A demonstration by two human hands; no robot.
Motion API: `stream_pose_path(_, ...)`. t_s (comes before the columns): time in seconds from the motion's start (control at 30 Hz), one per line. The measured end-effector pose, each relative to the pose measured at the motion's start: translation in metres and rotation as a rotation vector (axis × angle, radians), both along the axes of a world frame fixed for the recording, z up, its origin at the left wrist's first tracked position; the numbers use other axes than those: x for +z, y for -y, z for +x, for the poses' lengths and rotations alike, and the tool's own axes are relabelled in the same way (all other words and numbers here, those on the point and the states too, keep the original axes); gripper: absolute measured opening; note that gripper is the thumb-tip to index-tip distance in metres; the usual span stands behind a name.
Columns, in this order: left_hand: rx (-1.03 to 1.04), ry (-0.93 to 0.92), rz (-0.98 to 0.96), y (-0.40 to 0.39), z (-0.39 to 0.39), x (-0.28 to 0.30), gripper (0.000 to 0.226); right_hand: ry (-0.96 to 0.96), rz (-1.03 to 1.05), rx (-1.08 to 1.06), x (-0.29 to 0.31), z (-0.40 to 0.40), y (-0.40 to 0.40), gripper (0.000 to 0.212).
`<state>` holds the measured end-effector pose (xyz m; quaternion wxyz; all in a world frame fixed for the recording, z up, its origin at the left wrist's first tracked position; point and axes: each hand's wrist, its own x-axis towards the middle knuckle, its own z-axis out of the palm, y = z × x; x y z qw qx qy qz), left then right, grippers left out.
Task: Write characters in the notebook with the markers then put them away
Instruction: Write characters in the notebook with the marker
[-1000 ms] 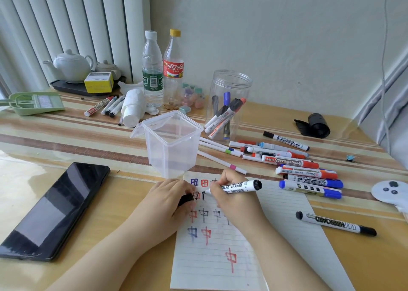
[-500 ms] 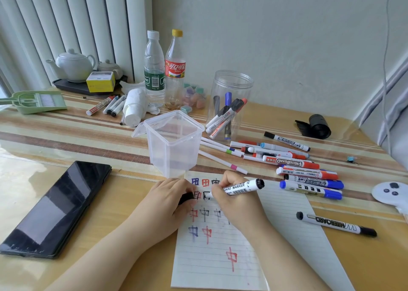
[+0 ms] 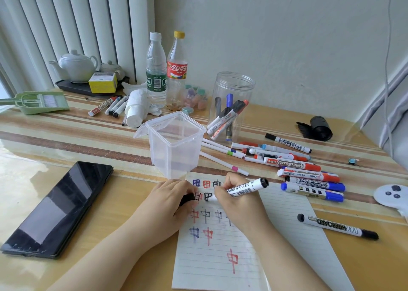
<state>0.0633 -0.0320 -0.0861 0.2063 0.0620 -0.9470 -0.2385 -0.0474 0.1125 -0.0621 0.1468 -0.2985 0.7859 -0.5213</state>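
Striped table — right hand (image 3: 238, 204) gripping white black-tipped marker (image 3: 242, 187), left hand (image 3: 170, 204) clutching cap (image 3: 187, 198).

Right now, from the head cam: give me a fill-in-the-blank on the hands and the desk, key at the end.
1. The right hand holds a whiteboard marker with its tip on the ____.
2. The left hand grips a black ____.
3. The square clear tub holds ____ markers.
4. The phone lies to the ____ of the left hand.

Missing words: notebook; cap; no; left
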Motion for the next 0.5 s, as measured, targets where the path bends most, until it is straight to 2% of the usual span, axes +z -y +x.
stream_pose_path(0.17, -0.002, 0.036, 0.018, 0.002, 0.001, -0.001, 0.046, -0.02, -0.038, -0.048, 0.003, 0.0, 0.0, 0.035)
stream_pose_path(0.27, -0.008, 0.059, 0.075, 0.001, 0.001, 0.006, 0.024, 0.008, -0.138, -0.072, 0.008, -0.002, -0.004, 0.029)
stream_pose_path(0.33, -0.012, 0.077, 0.118, -0.001, 0.001, 0.015, 0.02, 0.041, -0.196, -0.031, 0.016, -0.002, -0.006, 0.029)
stream_pose_path(0.5, -0.103, 0.072, 0.385, -0.007, -0.001, 0.036, 0.008, 0.096, -0.324, 0.094, 0.038, -0.001, -0.01, 0.036)
